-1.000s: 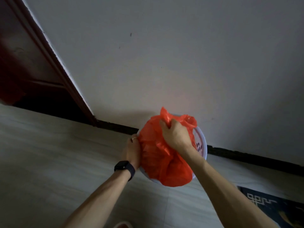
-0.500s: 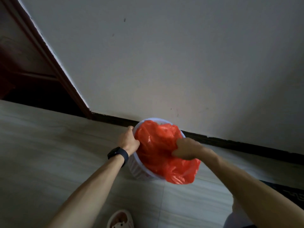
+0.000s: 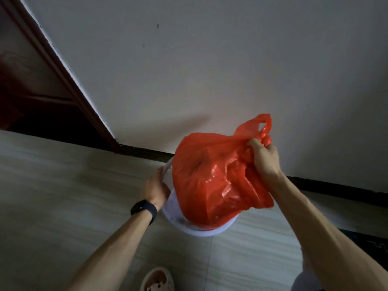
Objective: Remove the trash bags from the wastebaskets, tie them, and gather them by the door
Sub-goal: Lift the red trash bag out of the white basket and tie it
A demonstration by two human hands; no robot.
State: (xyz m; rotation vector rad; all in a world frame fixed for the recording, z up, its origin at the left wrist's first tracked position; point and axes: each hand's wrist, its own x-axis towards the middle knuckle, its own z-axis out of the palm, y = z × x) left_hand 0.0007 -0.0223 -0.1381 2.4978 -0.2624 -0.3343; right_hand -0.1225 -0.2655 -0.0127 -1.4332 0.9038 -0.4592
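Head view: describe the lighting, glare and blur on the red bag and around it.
Head view: dim, flat room light; the red bag shows small glossy highlights on its lower folds and throws a faint reddish tint on the wall behind. Head view: the wastebasket is soft, smeared near the left hand; the right hand gripping the bag is sharper.

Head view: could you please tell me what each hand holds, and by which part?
Right hand grips the red trash bag by its bunched top; left hand holds the white wastebasket by its rim.
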